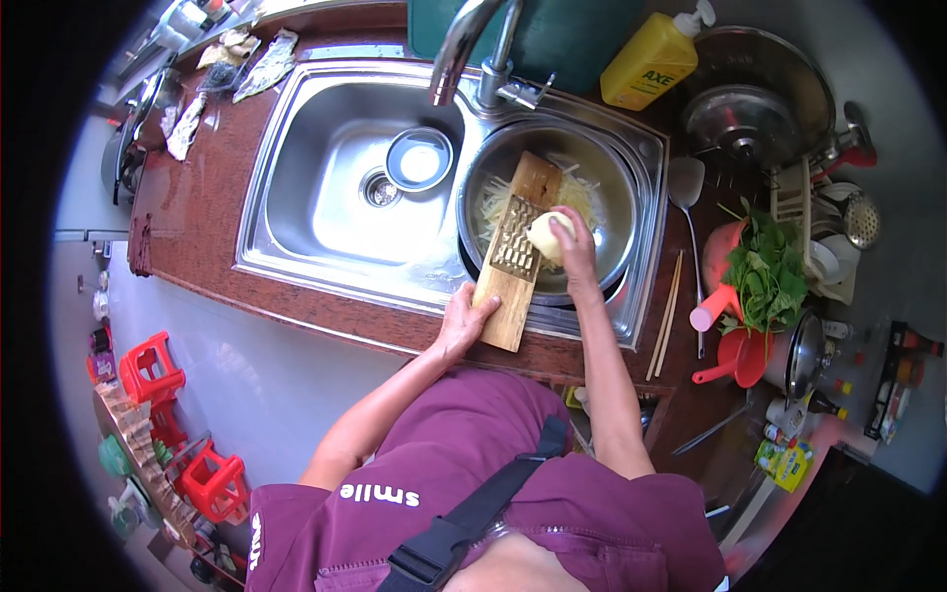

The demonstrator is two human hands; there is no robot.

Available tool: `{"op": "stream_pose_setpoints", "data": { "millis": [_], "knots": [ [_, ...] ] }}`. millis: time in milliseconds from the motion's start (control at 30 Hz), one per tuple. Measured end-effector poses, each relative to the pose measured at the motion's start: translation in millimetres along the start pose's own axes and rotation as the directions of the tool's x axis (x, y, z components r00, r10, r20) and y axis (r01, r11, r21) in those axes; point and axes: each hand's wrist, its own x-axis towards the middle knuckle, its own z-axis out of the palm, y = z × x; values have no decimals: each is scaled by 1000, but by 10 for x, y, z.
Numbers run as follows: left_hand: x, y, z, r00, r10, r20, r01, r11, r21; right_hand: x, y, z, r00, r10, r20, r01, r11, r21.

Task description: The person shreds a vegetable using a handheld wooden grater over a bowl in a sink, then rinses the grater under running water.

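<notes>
My left hand (467, 318) grips the lower end of a wooden board grater (516, 251), which leans across a round stainless steel basin (625, 222). My right hand (578, 248) holds a peeled, pale potato-like vegetable (549, 235) against the grater's metal teeth. Pale shreds (581, 196) lie in the basin on both sides of the board. The basin sits in the right bowl of a double steel sink (355, 222). Part of the vegetable is hidden by my right fingers.
A small bowl (419, 158) stands by the left sink's drain. Above are the faucet (488, 66) and a yellow soap bottle (651, 63). At the right lie wooden chopsticks (666, 314), a metal spatula (688, 189), leafy greens (769, 277) and a red ladle (743, 359). Red stools (152, 366) stand lower left.
</notes>
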Motion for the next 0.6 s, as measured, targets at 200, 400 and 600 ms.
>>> {"op": "stream_pose_setpoints", "data": {
  "millis": [200, 400, 600],
  "knots": [
    [-116, 243, -2, 979, 189, -82, -144, 914, 380, -255, -142, 242, 902, -414, 117, 376, 626, -683],
    [-93, 310, -30, 982, 186, -43, -123, 789, 602, -491, -122, 353, 864, -458, 208, 443, 494, -748],
    [-61, 303, -34, 978, 206, -23, -148, 774, 615, 144, -9, 454, 919, -388, 67, 278, 518, -809]
  ]
}}
